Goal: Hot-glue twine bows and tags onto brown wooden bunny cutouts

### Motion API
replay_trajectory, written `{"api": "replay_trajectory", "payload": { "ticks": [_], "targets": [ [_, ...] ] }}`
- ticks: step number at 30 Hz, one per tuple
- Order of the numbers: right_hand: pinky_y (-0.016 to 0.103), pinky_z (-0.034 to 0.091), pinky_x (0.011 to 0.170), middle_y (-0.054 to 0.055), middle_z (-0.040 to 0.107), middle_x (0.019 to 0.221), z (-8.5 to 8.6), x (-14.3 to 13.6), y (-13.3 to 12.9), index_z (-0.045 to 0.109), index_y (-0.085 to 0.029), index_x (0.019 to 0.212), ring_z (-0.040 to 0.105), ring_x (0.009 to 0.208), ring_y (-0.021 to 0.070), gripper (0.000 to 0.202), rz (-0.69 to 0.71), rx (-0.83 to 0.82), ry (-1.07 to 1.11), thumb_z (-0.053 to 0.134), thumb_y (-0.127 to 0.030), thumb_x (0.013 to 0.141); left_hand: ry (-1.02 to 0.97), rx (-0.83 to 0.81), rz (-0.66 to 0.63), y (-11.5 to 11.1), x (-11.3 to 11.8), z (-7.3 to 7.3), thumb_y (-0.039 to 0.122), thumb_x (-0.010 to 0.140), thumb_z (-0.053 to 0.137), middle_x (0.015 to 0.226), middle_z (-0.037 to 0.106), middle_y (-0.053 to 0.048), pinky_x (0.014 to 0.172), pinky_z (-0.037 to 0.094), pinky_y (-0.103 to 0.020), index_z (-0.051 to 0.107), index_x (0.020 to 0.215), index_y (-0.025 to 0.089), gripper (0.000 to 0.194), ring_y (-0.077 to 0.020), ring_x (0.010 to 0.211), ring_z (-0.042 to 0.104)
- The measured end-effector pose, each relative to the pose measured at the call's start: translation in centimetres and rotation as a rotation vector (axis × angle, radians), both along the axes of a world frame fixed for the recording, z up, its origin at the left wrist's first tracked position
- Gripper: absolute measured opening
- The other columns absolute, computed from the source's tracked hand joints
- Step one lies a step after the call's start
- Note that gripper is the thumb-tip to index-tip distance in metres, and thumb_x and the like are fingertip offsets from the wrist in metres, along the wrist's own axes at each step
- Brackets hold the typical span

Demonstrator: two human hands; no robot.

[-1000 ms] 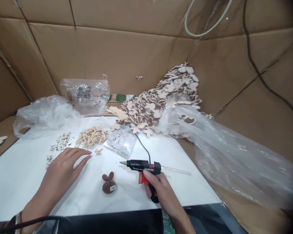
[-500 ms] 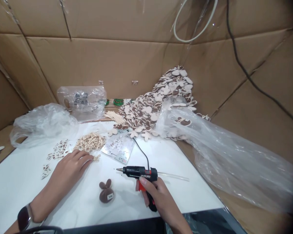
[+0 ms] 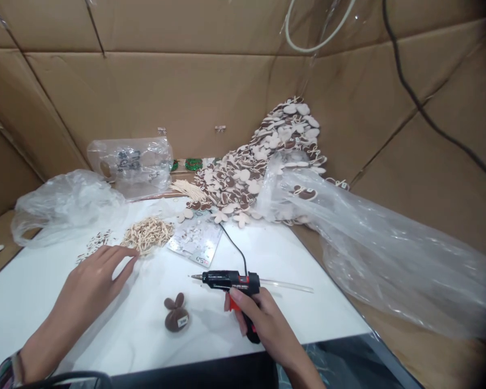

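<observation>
My right hand (image 3: 267,319) is wrapped round the grip of a black glue gun (image 3: 227,281), its nozzle pointing left above the white table. A clear glue stick (image 3: 289,285) sticks out of the gun's back. At the near edge of a pile of small beige cord bows (image 3: 149,233), my left hand (image 3: 91,278) has thumb and forefinger tips together in a pinch; anything between them is too small to make out. Between the hands lies a brown rabbit-head piece (image 3: 177,320) with two ears and a small white label.
A clear plate (image 3: 196,240) with small bits lies beyond the gun, a black cord (image 3: 238,249) beside it. Behind rises a heap of brown and white rabbit pieces (image 3: 243,183). Plastic bags (image 3: 68,200) lie left, plastic sheeting (image 3: 368,248) right. Cardboard walls (image 3: 186,92) surround the table.
My left hand has drawn back left from a small bow, which no longer shows at its former spot, to the pile's edge. My right hand keeps hold of the glue gun. The view shifted slightly.
</observation>
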State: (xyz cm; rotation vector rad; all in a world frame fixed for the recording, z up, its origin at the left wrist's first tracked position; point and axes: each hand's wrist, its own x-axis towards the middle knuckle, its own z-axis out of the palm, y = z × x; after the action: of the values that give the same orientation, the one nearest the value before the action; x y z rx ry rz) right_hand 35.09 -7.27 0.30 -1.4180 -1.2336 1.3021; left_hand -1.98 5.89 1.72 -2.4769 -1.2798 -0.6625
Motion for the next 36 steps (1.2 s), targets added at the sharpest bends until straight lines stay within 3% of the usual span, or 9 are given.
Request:
{"api": "replay_trajectory", "payload": {
  "ticks": [5, 11, 14, 19, 23, 27, 32, 36],
  "targets": [
    [0.033, 0.041, 0.064, -0.003, 0.054, 0.057, 0.2, 0.0, 0.1, 0.070, -0.023, 0.081, 0.051, 0.060, 0.0187, 0.073, 0.007, -0.001, 0.004, 0.061, -0.091, 0.104, -0.071, -0.065, 0.125, -0.9, -1.6, 0.6, 0.061, 0.122, 0.048, 0.121, 0.087, -0.002, 0.076, 0.057, -0.035, 0.081, 0.124, 0.032, 0.043, -0.0264, 0.109, 0.085],
    [0.033, 0.041, 0.064, -0.003, 0.055, 0.058, 0.2, 0.1, 0.0, 0.066, -0.024, 0.078, 0.050, 0.059, 0.0178, 0.068, 0.006, -0.003, 0.001, 0.062, -0.085, 0.106, -0.083, -0.141, -0.118, -3.4, -0.3, -1.0, 0.051, 0.124, 0.053, 0.122, 0.088, -0.002, 0.084, 0.061, -0.030, 0.085, 0.122, 0.033, 0.038, -0.0219, 0.105, 0.085],
    [0.033, 0.042, 0.065, -0.003, 0.056, 0.058, 0.0, 0.1, 0.0, 0.065, -0.024, 0.077, 0.052, 0.060, 0.0183, 0.066, -0.001, 0.002, -0.006, 0.062, -0.084, 0.107, -0.107, -0.146, -0.102, -3.8, 0.2, -1.1, 0.051, 0.124, 0.055, 0.126, 0.087, -0.003, 0.087, 0.061, -0.030, 0.085, 0.129, 0.033, 0.035, -0.0229, 0.109, 0.084],
    [0.034, 0.043, 0.066, -0.002, 0.056, 0.058, 0.1, 0.0, 0.1, 0.064, -0.025, 0.076, 0.052, 0.061, 0.0191, 0.069, 0.008, 0.000, -0.025, 0.060, -0.086, 0.106, -0.152, -0.220, 0.133, -1.4, -1.7, -0.4, 0.066, 0.120, 0.052, 0.135, 0.085, -0.007, 0.086, 0.062, -0.035, 0.082, 0.138, 0.033, 0.048, -0.0314, 0.123, 0.080],
    [0.034, 0.044, 0.066, -0.002, 0.055, 0.059, 0.4, -0.1, 0.1, 0.063, -0.025, 0.073, 0.053, 0.063, 0.0196, 0.072, 0.012, -0.001, -0.036, 0.058, -0.089, 0.106, -0.152, -0.354, 0.303, 1.6, -3.5, -0.7, 0.065, 0.116, 0.051, 0.143, 0.083, -0.010, 0.096, 0.063, -0.041, 0.077, 0.147, 0.031, 0.053, -0.0347, 0.127, 0.079],
    [0.033, 0.044, 0.065, -0.003, 0.054, 0.059, -0.1, 0.0, 0.0, 0.066, -0.024, 0.077, 0.052, 0.061, 0.0190, 0.074, 0.004, -0.022, -0.034, 0.058, -0.092, 0.105, -0.145, -0.397, 0.316, 3.2, -3.9, -1.3, 0.064, 0.115, 0.051, 0.137, 0.084, -0.011, 0.099, 0.063, -0.045, 0.078, 0.149, 0.032, 0.054, -0.0360, 0.121, 0.081],
    [0.033, 0.044, 0.065, -0.003, 0.052, 0.058, -1.0, 0.0, 0.0, 0.066, -0.024, 0.077, 0.051, 0.062, 0.0191, 0.076, -0.010, -0.018, -0.035, 0.058, -0.095, 0.104, -0.174, -0.402, 0.305, 3.6, -3.5, -1.7, 0.062, 0.113, 0.051, 0.132, 0.085, -0.011, 0.097, 0.064, -0.043, 0.081, 0.146, 0.031, 0.054, -0.0357, 0.120, 0.082],
    [0.034, 0.048, 0.067, -0.002, 0.054, 0.061, -0.7, 0.1, -0.2, 0.069, -0.024, 0.080, 0.056, 0.066, 0.0212, 0.075, -0.025, -0.041, -0.040, 0.060, -0.094, 0.103, -0.223, -0.399, 0.307, 3.8, -3.8, -1.9, 0.065, 0.110, 0.054, 0.123, 0.087, -0.011, 0.096, 0.064, -0.044, 0.081, 0.143, 0.031, 0.055, -0.0368, 0.119, 0.081]
  ]
}}
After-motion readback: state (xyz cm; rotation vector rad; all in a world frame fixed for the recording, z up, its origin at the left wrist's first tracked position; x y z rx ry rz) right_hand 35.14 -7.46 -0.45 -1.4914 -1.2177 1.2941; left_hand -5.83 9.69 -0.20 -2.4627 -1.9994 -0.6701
